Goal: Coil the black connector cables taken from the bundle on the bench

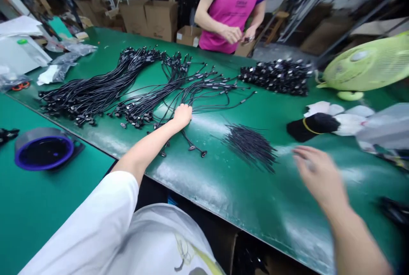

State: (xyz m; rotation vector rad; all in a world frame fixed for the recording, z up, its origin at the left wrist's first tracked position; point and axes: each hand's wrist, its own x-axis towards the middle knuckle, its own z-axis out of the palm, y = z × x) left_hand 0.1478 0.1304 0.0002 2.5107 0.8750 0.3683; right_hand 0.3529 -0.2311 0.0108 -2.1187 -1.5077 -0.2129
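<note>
Left hand closed, knuckles up, pressed onto black cables fanned leftward and away across green table. Right hand blurred, fingers loosely spread, gripping nothing, hovering just right of small bundle of thin black ties, nearer it than the left.

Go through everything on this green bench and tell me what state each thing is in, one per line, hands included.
Left hand: closed, resting on the cable pile.
Right hand: open, blurred, above the bench, holding nothing.
Black cables: loose, spread in a tangled pile.
Thin black ties: lying in a loose heap.
Black connectors: heaped together.
Green fan: lying tilted on the bench.
Black bundle: bound with a yellow band.
Tape roll: lying flat.
</note>
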